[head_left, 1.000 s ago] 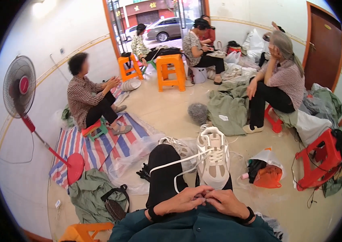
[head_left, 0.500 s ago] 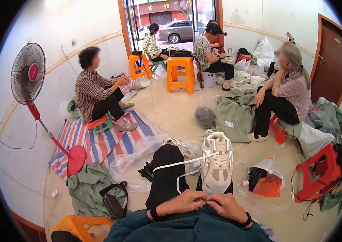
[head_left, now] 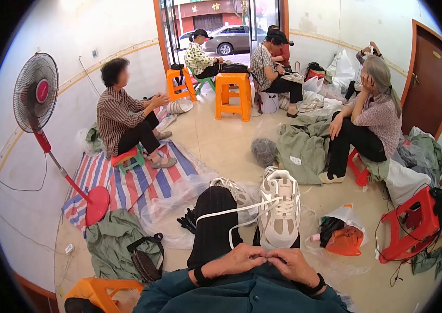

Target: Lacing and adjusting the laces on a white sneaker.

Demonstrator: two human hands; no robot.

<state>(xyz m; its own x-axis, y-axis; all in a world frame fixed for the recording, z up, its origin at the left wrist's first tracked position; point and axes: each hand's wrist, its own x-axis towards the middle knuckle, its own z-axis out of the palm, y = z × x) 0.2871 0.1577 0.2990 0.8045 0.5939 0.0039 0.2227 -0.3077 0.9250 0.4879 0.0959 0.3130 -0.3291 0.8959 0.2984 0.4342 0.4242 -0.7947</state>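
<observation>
My left hand (head_left: pixel 237 261) and my right hand (head_left: pixel 291 265) meet over my lap, fingers pinched and tips nearly touching. Whatever is between the fingertips is too small to make out. Just beyond them a white and beige sneaker (head_left: pixel 279 214) rests on my right thigh, its toe toward me. A loose white shoelace (head_left: pixel 227 214) trails from it to the left across my knee. Another sneaker (head_left: pixel 231 189) lies on clear plastic beyond my left knee, partly hidden by the knee.
At left, a standing fan (head_left: pixel 36 93) rises over a striped sheet (head_left: pixel 127 182); a seated person (head_left: pixel 127 112) is beyond. Another person (head_left: pixel 369 115) sits at right. Orange stools (head_left: pixel 234 81), a red stool (head_left: pixel 408 227), an orange bag (head_left: pixel 346 240) and green cloth (head_left: pixel 304 148) stand or lie around.
My hands stay pinched together in nearly the same place, and the sneaker has not moved. At left, the seated person's hands have shifted slightly. The view has shifted a little.
</observation>
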